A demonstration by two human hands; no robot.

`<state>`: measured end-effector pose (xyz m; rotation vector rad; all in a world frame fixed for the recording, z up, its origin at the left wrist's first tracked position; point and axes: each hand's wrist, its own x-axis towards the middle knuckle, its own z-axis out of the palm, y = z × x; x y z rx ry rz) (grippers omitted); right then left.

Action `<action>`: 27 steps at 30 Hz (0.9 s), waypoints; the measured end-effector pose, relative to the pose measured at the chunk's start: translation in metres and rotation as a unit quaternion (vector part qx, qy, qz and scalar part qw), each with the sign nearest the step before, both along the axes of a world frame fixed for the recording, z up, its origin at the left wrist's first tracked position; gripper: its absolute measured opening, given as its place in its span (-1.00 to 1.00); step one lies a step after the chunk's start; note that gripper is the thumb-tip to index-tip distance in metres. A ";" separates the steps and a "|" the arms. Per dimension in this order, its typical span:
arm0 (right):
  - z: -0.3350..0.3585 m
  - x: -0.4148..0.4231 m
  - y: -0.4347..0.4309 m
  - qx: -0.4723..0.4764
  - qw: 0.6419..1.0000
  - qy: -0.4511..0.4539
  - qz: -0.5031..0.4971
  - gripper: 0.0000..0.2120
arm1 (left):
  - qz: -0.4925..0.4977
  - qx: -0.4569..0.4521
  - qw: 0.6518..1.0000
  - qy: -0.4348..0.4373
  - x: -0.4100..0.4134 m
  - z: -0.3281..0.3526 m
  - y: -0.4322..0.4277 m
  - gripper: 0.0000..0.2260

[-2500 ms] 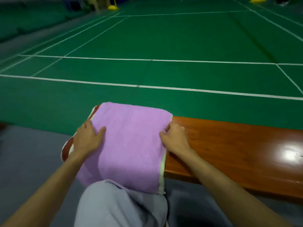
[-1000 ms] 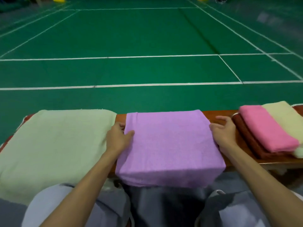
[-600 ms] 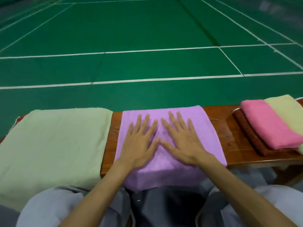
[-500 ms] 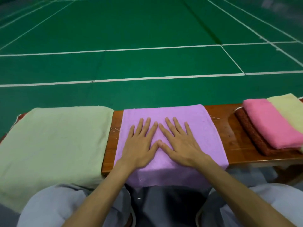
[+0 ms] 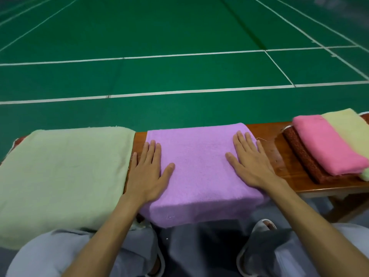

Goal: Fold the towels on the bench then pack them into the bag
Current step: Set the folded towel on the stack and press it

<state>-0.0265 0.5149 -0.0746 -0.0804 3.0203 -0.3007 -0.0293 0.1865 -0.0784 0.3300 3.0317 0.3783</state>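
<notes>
Both hands slid apart: left hand (image 5: 147, 172), right hand (image 5: 249, 164) at purple towel (image 5: 197, 168) sides.

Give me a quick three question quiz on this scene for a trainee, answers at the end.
1. True or false: the left hand and the right hand both rest open on the purple towel.
2. What lies on the brown towel? A the pink towel; B the purple towel; C nothing.
3. Fill in: the purple towel's near edge hangs over the front of the wooden ____.
Key: 1 true; 2 A; 3 bench.
</notes>
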 end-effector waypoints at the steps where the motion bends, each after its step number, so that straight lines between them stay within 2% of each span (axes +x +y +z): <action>1: 0.003 0.000 0.000 -0.033 0.999 0.011 -0.012 -0.22 | 0.007 0.022 1.000 -0.009 -0.001 0.002 -0.001 -0.20; 3: 0.009 -0.001 0.004 -0.091 0.990 0.078 -0.074 -0.32 | 0.041 0.085 0.996 0.004 -0.003 0.006 -0.002 -0.26; 5: 0.015 -0.003 0.013 -0.046 0.975 0.144 -0.166 -0.46 | 0.099 0.125 0.984 0.073 -0.003 0.010 -0.004 -0.48; 7: 0.021 -0.003 0.020 0.001 0.962 0.114 -0.248 -0.56 | 0.168 0.143 0.970 0.101 -0.003 0.016 -0.005 -0.67; 10: 0.029 -0.003 0.021 -0.040 0.952 0.053 -0.298 -0.70 | 0.205 0.157 0.963 0.074 -0.004 0.024 -0.005 -0.82; 12: 0.031 -0.003 0.016 -0.078 0.951 0.034 -0.296 -0.75 | 0.196 0.182 0.962 0.062 -0.007 0.026 -0.004 -0.89; 14: 0.033 -0.002 0.011 -0.109 0.955 0.013 -0.274 -0.71 | 0.194 0.198 0.960 0.032 -0.009 0.029 -0.004 -0.87; 17: 0.043 -0.002 0.014 -0.172 0.958 -0.002 -0.231 -0.76 | 0.189 0.242 0.951 -0.024 -0.014 0.036 -0.010 -0.87; 19: 0.052 -0.001 0.020 -0.281 0.939 -0.018 -0.199 -0.80 | 0.208 0.291 0.930 -0.083 -0.018 0.044 -0.016 -0.89; 21: 0.060 0.003 0.026 -0.399 0.898 -0.044 -0.179 -0.87 | 0.215 0.332 0.908 -0.138 -0.018 0.050 -0.023 -0.95; 23: 0.064 0.007 0.029 -0.490 0.855 -0.060 -0.156 -0.64 | 0.210 0.377 0.887 -0.164 -0.014 0.057 -0.024 -0.86; 25: 0.067 0.010 0.032 -0.537 0.833 -0.056 -0.123 -0.39 | 0.201 0.418 0.868 -0.174 -0.012 0.063 -0.024 -0.73; 27: 0.071 0.012 0.037 -0.555 0.825 -0.063 -0.088 -0.36 | 0.186 0.433 0.862 -0.189 -0.011 0.070 -0.028 -0.68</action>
